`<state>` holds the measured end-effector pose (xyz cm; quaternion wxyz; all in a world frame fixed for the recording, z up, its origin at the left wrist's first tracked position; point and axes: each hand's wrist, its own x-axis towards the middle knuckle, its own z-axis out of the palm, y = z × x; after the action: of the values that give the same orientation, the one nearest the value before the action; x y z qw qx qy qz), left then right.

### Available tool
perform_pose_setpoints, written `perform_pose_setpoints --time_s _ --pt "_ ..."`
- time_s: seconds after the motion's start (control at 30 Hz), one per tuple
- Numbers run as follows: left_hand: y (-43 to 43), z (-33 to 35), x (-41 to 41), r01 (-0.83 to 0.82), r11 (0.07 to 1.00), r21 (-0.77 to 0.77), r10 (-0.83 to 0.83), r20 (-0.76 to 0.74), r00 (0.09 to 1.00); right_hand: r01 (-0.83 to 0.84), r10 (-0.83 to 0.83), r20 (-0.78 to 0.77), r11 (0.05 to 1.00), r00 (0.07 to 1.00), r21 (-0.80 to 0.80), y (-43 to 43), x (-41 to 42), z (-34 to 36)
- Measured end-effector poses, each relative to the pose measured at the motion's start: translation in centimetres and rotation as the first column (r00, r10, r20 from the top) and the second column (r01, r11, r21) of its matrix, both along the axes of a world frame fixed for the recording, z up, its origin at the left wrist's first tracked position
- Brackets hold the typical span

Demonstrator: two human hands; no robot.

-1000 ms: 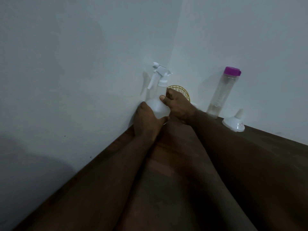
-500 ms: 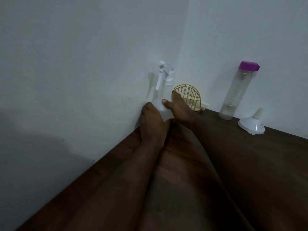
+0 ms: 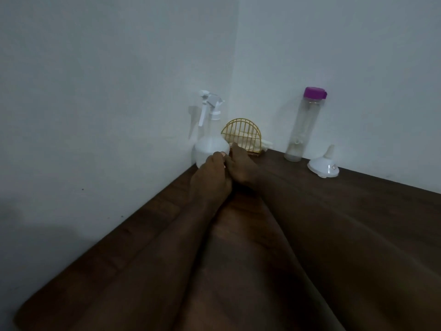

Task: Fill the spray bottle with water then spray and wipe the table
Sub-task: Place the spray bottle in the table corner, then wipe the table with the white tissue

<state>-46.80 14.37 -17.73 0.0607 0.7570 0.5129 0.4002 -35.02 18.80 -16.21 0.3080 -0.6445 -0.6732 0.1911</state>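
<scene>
Now my left hand (image 3: pixel 210 177) and right hand (image 3: pixel 241 168) cup the translucent white plastic spray bottle (image 3: pixel 211 145) just beyond my fingertips in the dark wooden bench (image 3: pixel 358 211) corner, so I'd grip low and lift straight.

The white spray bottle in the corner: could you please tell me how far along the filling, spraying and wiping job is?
Nothing looks done yet. The white translucent spray bottle stands with its trigger head on; both hands, left hand and right hand, are at its base. The white plastic funnel and the purple-capped clear water bottle sit untouched on the dark wooden table. Filling, spraying and wiping remain.
</scene>
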Motion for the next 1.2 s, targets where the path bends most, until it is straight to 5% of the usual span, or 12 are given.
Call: perform_pose_setpoints --time_s 0.3,0.77,1.03,1.2 --pt "-2.0 -0.4 5.6 0.241 0.968 -0.067 -0.245 -0.062 0.968 0.445 -0.474 0.141 0.874 0.869 0.196 -0.3 9.6 1.1" --pt "3.0 0.2 10.5 0.222 0.939 -0.265 -0.111 0.378 0.919 0.428 -0.445 0.171 0.895 0.879 0.127 6.1 12.8 1.1" --pt "3.5 0.0 10.5 0.235 0.924 -0.302 -0.095 0.413 0.906 0.420 -0.523 0.067 0.748 0.850 0.514 6.8 10.6 5.2" --pt "3.2 0.2 10.4 0.216 0.925 -0.312 -0.069 0.424 0.903 0.421 -0.505 0.132 0.816 0.853 0.395 7.7 10.3 8.0"
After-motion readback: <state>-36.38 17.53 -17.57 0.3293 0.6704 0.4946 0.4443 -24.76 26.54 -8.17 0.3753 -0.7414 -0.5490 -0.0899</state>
